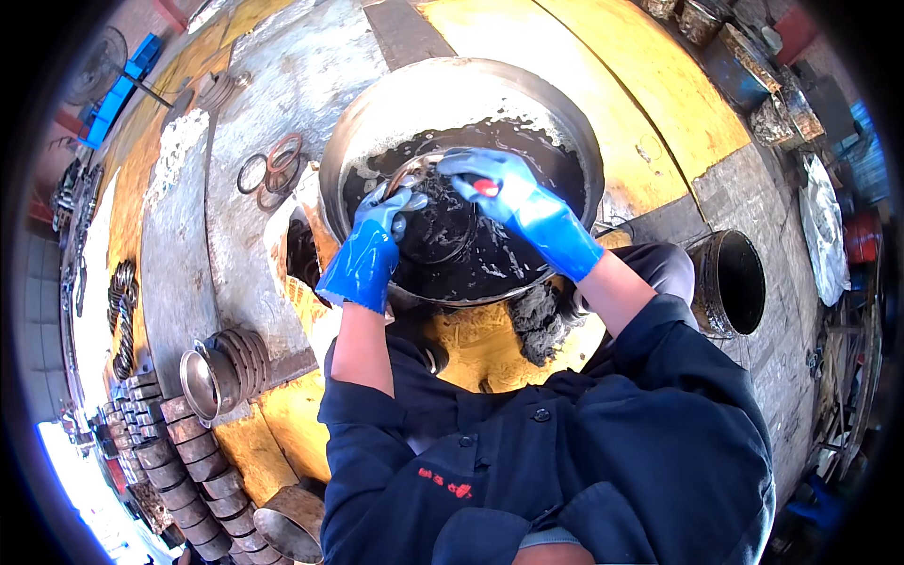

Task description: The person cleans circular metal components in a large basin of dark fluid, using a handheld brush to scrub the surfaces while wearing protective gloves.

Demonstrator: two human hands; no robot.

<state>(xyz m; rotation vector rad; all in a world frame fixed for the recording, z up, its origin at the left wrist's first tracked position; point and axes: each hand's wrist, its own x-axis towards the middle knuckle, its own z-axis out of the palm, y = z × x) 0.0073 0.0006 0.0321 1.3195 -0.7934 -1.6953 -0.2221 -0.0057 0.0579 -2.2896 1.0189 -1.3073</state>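
In front of me stands a wide round metal basin [589,155] of black liquid with pale foam along its far side. My left hand [372,240], in a blue rubber glove, is closed on the rim of a round metal ring [407,173] at the liquid's surface. The ring's lower part is hard to tell from the dark liquid. My right hand [513,193], also gloved in blue, is closed over the ring's far right side around a small tool with a red handle [486,187]. The tool's working end is hidden.
Several loose rings [281,165] lie left of the basin, near an opened bag [299,250] of dark material. Rows of stacked metal rings [202,461] stand at lower left. A dark bucket [730,282] lies at right, and a black clump [539,325] sits below the basin.
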